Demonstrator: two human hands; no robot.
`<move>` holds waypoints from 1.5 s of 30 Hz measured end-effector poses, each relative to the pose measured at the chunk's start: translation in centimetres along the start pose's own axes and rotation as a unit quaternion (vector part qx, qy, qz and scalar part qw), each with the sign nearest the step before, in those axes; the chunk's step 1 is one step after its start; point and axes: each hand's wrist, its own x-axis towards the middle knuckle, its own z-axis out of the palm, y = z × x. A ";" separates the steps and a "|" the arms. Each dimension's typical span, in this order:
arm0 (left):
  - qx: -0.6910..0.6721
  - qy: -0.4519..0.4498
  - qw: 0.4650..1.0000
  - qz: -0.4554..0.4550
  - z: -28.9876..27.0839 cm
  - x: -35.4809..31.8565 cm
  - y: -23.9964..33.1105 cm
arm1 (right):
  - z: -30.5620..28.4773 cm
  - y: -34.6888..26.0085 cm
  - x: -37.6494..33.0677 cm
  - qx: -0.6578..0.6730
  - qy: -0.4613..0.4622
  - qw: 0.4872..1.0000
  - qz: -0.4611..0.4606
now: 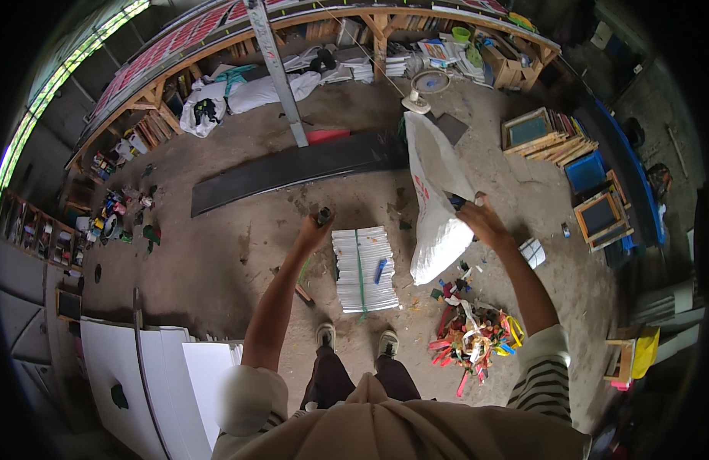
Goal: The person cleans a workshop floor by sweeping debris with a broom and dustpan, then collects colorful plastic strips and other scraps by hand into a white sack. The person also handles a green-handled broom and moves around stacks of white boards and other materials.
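Observation:
My left hand (314,232) is closed around a small dark object (324,216) with a rounded end; its kind is unclear. To the right, my right hand (482,219) grips the edge of a large white woven sack (433,230) with red print. A small dark item (456,202) shows at those fingers, too small to name. Between my arms, in front of my feet, lies a stack of white paper sheets (347,268) tied with a green strap (360,264). On top of the stack rests a blue tool-like piece (380,270).
A heap of coloured scraps (477,337) lies on the floor by my right foot. Beyond the stack stretches a long black board (293,175). Wooden frames (600,215) stand at the right, white panels (117,383) at the lower left. A grey post (276,73) rises ahead.

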 end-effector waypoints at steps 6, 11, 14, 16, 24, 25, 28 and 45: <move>0.099 -0.102 0.990 -0.015 2.3 4.2 -9.5 | 10.0 -11.6 -0.5 0.075 -0.004 0.972 0.225; 0.066 -0.171 0.983 0.019 1.8 5.3 -18.7 | 13.1 -18.7 8.0 0.085 -0.108 0.933 0.333; 0.039 -0.228 0.973 -0.006 2.5 5.1 -19.6 | 14.0 -21.8 10.4 0.035 -0.216 0.901 0.374; 0.016 -0.238 0.971 0.006 2.5 5.5 -19.2 | 15.0 -22.3 10.3 0.000 -0.240 0.884 0.401; 0.024 -0.231 0.972 0.024 2.8 8.5 -20.5 | 14.7 -16.0 8.7 0.015 -0.216 0.865 0.453; 0.016 -0.228 0.973 0.020 2.8 8.5 -21.0 | 14.5 -15.4 9.1 0.024 -0.188 0.856 0.482; -0.017 -0.225 0.974 0.028 3.9 7.9 -20.4 | 13.9 -13.2 8.0 0.044 -0.073 0.841 0.535; 0.101 -0.073 0.991 -0.048 5.4 12.8 -14.8 | 14.1 16.1 -2.7 0.012 0.071 0.845 0.530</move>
